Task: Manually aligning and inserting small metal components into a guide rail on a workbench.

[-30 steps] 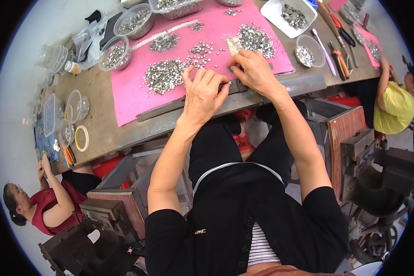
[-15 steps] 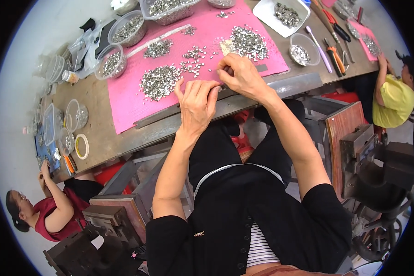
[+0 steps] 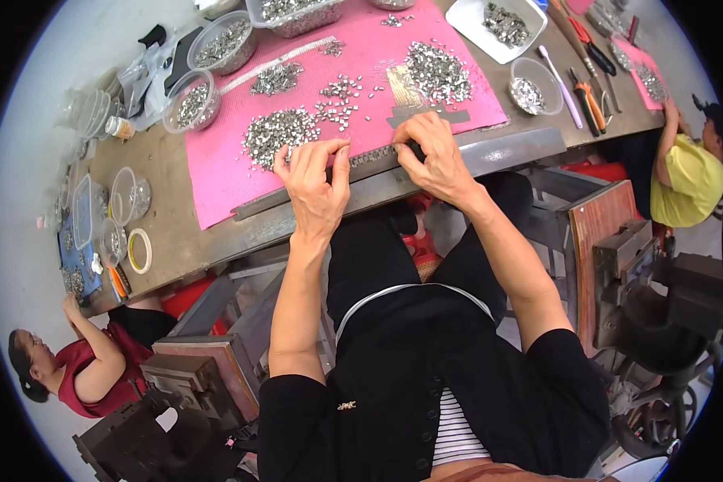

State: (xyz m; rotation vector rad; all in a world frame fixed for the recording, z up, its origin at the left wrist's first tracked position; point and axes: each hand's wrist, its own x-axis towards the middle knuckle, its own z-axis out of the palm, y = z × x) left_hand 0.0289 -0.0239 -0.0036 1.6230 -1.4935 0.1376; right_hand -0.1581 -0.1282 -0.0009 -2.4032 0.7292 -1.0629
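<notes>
Two hands [image 3: 317, 189], one pink mat [image 3: 225, 169]

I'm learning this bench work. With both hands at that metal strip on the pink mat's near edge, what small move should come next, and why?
Probably the left hand reaches to the nearest pile of small metal pieces: it is closest to it, while the right hand presses on the metal strip.

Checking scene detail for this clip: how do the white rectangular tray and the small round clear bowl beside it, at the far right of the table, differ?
The white rectangular tray is opaque, with straight sides; the round clear bowl is see-through with a curved wall. The tray looks larger and lies farther from the person; the bowl sits nearer, beside the hand tools. Both hold small silvery metal pieces and rest on the bare table, off the pink mat.
</notes>
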